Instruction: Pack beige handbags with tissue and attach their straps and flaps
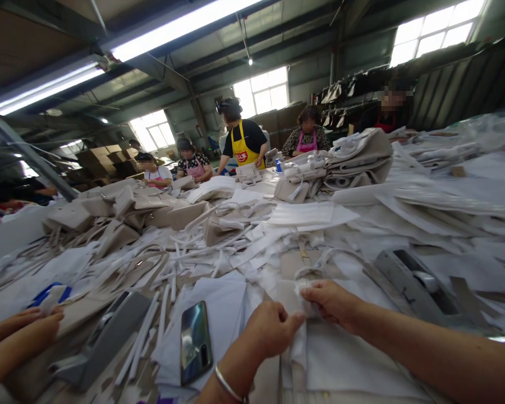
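Note:
My left hand [269, 330], with a silver bangle on the wrist, is closed in a pinch on the edge of a white sheet [340, 359] lying flat in front of me. My right hand [332, 303] is also closed, pinching a small white piece at the top of the same sheet. The two hands are close together, thumbs nearly meeting. A thin white loop handle [320, 264] lies just beyond my right hand.
A dark phone [196, 342] lies left of my left hand. Grey tape dispensers sit at left [105, 339] and right [412, 280]. Another person's hands [29, 325] work at far left. Piles of white strips, beige bags [357, 160] and several aproned people fill the long table.

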### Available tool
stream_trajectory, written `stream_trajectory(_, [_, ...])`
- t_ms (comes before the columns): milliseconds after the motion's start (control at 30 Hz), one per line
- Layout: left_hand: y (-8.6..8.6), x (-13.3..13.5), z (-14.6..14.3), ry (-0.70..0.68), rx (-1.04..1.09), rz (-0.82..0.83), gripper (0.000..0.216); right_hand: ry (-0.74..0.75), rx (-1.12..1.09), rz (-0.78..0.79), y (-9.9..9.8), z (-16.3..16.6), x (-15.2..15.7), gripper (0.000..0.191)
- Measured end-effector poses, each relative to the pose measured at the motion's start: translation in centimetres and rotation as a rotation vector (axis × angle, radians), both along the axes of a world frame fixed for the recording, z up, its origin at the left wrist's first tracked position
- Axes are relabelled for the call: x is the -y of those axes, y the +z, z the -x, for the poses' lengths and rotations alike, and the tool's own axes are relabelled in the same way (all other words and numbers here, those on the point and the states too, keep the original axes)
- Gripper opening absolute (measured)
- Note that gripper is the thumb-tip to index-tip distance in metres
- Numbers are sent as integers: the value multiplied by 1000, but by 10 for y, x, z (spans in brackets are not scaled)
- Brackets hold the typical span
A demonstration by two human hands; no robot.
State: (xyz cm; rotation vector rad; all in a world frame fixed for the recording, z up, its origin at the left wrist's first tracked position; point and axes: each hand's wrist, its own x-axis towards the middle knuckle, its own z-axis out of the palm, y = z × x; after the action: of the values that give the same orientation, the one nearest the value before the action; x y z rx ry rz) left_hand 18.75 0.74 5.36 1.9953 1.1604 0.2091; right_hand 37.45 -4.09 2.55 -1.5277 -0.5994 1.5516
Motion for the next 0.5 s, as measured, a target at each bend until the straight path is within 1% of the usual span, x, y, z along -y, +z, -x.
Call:
stream_trajectory(67, [6,6,0,-47,-124,-25,49,2,6,-15,-1,1,0,26])
stream_trajectory(133, [11,10,-2,-77,-198,-26,46,1,5,-26,-1,2,0,25])
stream_trajectory(233, [18,11,-4,-80,-207,46,39,-17,-13,-32,1,1,-1,23])
stream_trajectory(300, [23,11,-1,-54,-200,71,36,-38,-39,-35,5,-1,0,23])
stream_trajectory(367, [28,13,5,-14,-138,62,33,-55,-70,-42,8,-3,1,24])
stream_trajectory(433, [32,19,11,29,-19,44,30,-58,-98,-49,10,-3,2,25])
stream_trajectory(500, [36,27,15,57,126,100,26,-53,-114,-53,12,-2,4,26])
